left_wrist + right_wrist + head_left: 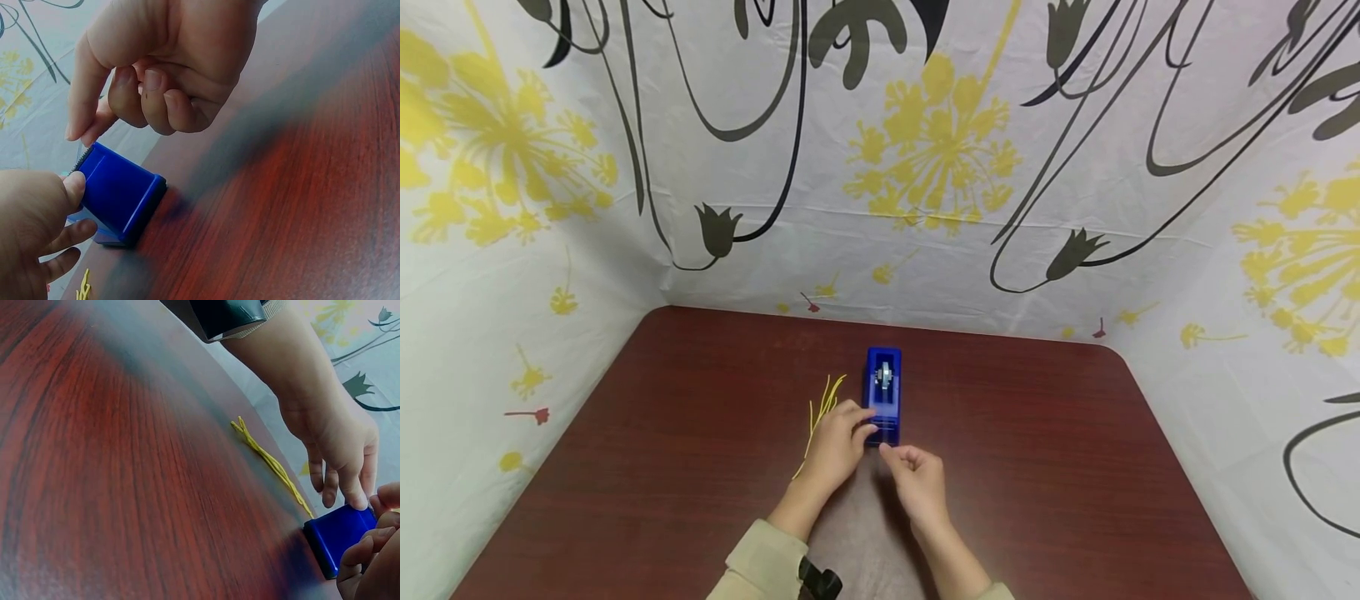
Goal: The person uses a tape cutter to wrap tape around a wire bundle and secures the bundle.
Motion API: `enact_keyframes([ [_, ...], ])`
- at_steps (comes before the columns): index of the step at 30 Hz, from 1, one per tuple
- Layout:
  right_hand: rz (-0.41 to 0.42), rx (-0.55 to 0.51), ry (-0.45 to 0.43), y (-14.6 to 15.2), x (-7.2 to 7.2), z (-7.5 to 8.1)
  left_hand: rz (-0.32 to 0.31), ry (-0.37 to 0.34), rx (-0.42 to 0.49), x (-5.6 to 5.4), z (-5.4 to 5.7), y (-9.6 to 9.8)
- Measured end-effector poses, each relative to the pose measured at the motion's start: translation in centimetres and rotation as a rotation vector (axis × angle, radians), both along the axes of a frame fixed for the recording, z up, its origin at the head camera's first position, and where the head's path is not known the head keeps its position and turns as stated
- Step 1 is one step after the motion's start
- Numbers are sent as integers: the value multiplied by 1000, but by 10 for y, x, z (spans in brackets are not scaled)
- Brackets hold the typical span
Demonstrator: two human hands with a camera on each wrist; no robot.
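A blue tape dispenser lies lengthwise on the table, its roll showing in the far end. My left hand holds its left side near the front; in the left wrist view the thumb presses beside the toothed cutting edge. At the near end, my right hand pinches with thumb and index finger. A bit of clear tape shows faintly below those fingertips in the left wrist view, and its extent is hard to see. Thin yellow strands lie on the table left of the dispenser, partly hidden behind my left hand in the head view.
The dark red-brown wooden table has rounded far corners. A white cloth with yellow and grey plant prints hangs behind it and along both sides. A black wrist device sits at the left sleeve.
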State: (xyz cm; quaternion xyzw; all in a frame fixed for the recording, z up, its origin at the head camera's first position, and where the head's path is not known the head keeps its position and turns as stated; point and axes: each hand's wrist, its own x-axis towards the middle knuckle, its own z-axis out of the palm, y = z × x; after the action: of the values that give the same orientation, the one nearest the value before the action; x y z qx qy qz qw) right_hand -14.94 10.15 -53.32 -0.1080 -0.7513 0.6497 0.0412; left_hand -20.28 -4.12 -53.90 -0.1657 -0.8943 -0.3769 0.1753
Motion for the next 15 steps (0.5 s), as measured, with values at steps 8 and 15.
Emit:
enact_keyframes([
  [8,-2,-4,11,-1,3,1,3,9,3,0,-1,0],
  [15,1,-4,9,-1,6,2,1,-7,10,0,-1,0],
])
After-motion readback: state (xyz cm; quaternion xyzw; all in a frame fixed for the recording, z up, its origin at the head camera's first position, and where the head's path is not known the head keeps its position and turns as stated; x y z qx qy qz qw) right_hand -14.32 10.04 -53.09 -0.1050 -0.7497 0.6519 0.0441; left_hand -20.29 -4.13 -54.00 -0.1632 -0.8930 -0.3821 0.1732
